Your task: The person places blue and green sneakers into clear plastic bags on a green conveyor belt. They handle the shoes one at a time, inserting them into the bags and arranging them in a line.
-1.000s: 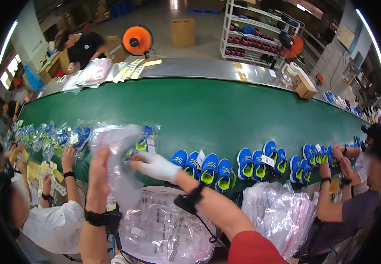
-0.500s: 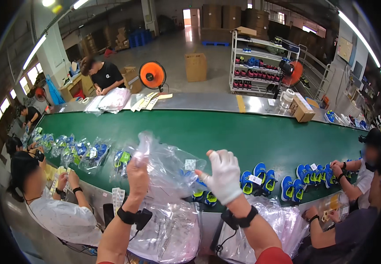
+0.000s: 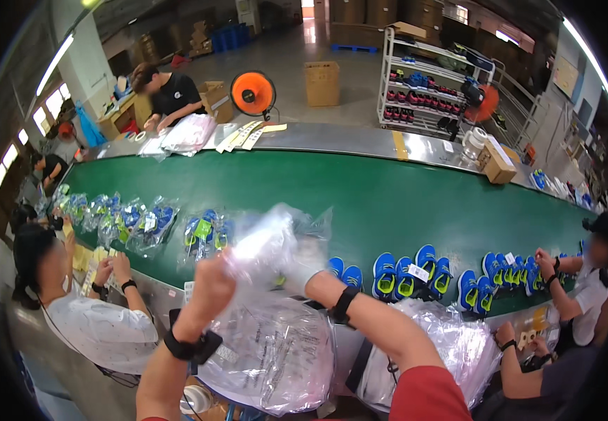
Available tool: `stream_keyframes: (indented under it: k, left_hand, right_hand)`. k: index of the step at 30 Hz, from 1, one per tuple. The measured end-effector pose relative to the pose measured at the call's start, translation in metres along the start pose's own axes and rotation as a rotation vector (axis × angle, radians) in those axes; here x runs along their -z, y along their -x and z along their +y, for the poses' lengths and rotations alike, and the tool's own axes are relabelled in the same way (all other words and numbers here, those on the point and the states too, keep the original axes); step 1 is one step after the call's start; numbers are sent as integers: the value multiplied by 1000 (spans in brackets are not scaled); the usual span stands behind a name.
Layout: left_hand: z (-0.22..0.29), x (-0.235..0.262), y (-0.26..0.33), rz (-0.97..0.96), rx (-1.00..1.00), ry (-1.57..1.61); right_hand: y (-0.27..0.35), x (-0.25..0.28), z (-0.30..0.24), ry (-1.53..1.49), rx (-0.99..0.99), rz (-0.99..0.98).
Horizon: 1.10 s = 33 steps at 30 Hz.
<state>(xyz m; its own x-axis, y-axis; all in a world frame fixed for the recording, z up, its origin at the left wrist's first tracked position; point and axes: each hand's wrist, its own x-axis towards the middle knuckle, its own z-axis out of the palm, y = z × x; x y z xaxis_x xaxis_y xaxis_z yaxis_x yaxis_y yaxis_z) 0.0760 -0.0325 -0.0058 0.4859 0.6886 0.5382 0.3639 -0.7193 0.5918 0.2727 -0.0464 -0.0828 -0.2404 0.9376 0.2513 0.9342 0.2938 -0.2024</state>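
Note:
My left hand (image 3: 213, 282) is closed on the edge of a clear plastic bag (image 3: 265, 242), which is held up over the near side of the green belt. My right hand (image 3: 302, 270), in a white glove, reaches left against or into the same bag. Plastic and motion blur hide its fingers. Just right of my right hand, a pair of blue sneakers (image 3: 346, 272) with lime lining sits on the belt. Left of the held bag, bagged blue sneakers (image 3: 206, 230) with a green tag lie on the belt. Below my hands is a stack of clear bags (image 3: 276, 358).
A second bag stack (image 3: 427, 351) lies on the right. More blue sneakers (image 3: 423, 270) line the green belt (image 3: 360, 189), with bagged ones (image 3: 153, 221) farther left. Co-workers sit at both sides (image 3: 93, 330) (image 3: 570, 281); another person stands across the belt. A cardboard box (image 3: 497, 165) rests on the far ledge.
My right hand has moved left and down, from spread beside the bag to against or inside it. The bag has bunched up. The view has shifted slightly.

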Motion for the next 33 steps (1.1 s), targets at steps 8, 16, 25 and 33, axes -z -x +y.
stream_keyframes:
  k: [8,16,25,33]
  left_hand:
    - [-74,47,-11,379,286,248]
    - [-54,47,-7,302,342,322]
    - [-73,50,5,200,440,347]
    - [-66,42,-13,236,392,360]
  right_hand:
    - [-32,57,-13,-1069,-339,22]
    - [-32,-151,17,-108,-167,-745]
    - [-38,-113,22,-317,-445,-597]
    - [-43,-141,16,-301,-363,-570]
